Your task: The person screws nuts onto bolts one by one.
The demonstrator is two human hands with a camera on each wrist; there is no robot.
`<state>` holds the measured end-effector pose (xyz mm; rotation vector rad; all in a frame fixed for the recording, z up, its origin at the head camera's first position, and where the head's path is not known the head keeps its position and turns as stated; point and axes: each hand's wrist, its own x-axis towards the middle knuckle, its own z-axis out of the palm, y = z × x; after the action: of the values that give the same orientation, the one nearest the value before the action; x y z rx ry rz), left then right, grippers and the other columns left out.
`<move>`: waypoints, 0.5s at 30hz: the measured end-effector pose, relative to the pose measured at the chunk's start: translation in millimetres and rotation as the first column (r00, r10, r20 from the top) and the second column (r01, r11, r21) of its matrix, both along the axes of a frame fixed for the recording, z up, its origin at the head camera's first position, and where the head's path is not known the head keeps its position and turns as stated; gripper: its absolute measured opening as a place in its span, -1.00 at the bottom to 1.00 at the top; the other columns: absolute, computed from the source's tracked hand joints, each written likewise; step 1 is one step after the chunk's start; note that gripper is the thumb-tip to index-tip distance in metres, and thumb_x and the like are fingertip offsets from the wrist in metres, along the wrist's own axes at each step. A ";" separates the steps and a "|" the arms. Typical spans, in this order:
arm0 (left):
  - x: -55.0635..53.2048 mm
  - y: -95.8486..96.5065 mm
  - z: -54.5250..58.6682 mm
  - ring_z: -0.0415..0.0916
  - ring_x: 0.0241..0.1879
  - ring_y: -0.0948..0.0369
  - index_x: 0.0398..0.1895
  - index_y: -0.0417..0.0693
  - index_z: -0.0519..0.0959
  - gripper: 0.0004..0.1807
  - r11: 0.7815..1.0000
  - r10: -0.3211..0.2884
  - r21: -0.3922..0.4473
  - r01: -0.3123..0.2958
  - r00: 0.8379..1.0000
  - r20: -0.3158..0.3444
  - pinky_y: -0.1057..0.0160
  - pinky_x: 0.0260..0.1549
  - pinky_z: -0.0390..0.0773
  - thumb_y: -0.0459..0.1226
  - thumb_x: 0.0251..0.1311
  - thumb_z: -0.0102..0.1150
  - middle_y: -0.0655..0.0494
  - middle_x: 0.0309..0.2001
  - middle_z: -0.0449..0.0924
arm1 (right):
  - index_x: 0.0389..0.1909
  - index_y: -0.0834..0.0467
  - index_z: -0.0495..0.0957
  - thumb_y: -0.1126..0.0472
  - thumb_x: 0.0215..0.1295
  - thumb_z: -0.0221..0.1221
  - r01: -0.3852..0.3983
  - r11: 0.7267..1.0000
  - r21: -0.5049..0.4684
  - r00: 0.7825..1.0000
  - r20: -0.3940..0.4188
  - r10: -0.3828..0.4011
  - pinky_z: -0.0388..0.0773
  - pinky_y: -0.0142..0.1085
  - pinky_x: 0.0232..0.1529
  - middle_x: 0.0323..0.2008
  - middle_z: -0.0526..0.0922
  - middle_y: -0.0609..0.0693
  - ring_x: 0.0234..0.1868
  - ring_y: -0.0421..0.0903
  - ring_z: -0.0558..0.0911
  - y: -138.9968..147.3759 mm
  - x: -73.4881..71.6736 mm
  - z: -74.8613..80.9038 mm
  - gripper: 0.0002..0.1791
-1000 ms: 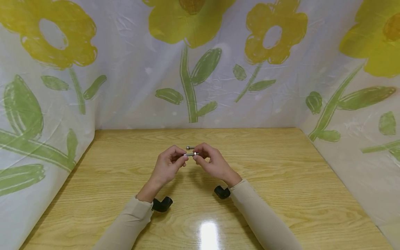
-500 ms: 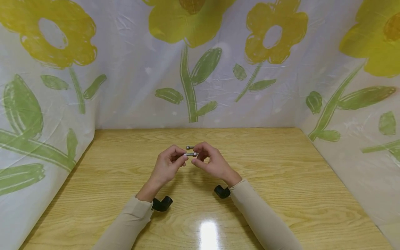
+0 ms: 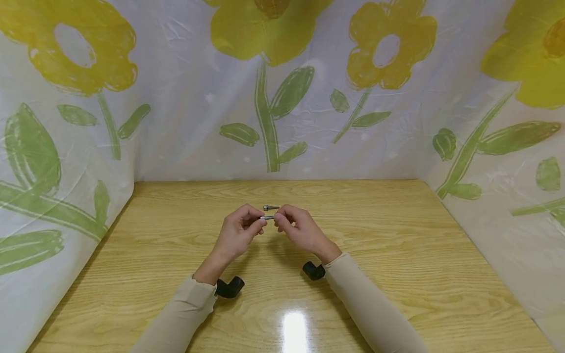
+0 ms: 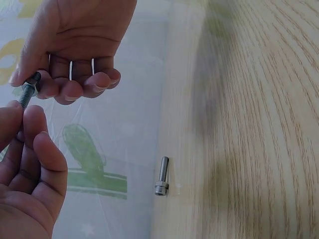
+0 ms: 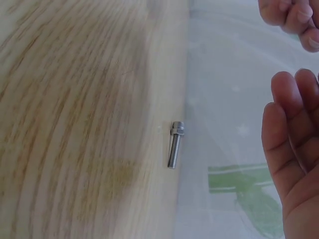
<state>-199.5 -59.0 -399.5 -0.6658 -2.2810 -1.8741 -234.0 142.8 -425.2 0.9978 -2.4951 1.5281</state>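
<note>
My left hand (image 3: 240, 231) pinches one end of a threaded metal bolt (image 3: 268, 217) between thumb and fingertips, above the wooden table. At the bolt's other end, the thumb and index finger of my right hand (image 3: 302, 229) pinch a nut (image 4: 31, 85) that sits around the thread near the tip. The left fingertips cover the bolt's held end in the left wrist view. In the right wrist view, the held bolt is out of sight. A second bolt (image 3: 271, 208) lies on the table just beyond the hands, with a nut-like collar (image 5: 177, 131) close against its head.
The wood-grain table (image 3: 375, 294) runs back to a hanging sheet (image 3: 190, 122) printed with yellow flowers, which also borders both sides. A black bracket (image 3: 229, 288) sticks out at the left wrist, and another black bracket (image 3: 313, 270) at the right.
Half a second ago the right thumb was spread away from the nut and the nut showed; now thumb and finger have come together over it. The left hand has stayed in place.
</note>
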 end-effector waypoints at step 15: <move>1.7 -1.1 2.5 0.57 -0.42 -0.01 -0.17 -0.32 0.53 -0.89 1.000 0.006 -0.010 -0.006 1.000 0.009 0.27 -0.40 0.59 -0.49 0.27 0.11 -0.13 -0.34 0.61 | 0.00 0.08 0.43 0.24 0.38 0.13 -0.021 0.999 -0.044 0.998 -0.057 0.018 0.52 -0.07 -0.32 -0.26 0.54 -0.08 -0.39 -0.14 0.55 -0.6 -1.4 -0.5 -0.78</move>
<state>-197.8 -60.1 -397.0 -0.6528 -2.2967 -1.8684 -235.4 142.2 -425.6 1.0467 -2.4095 1.5312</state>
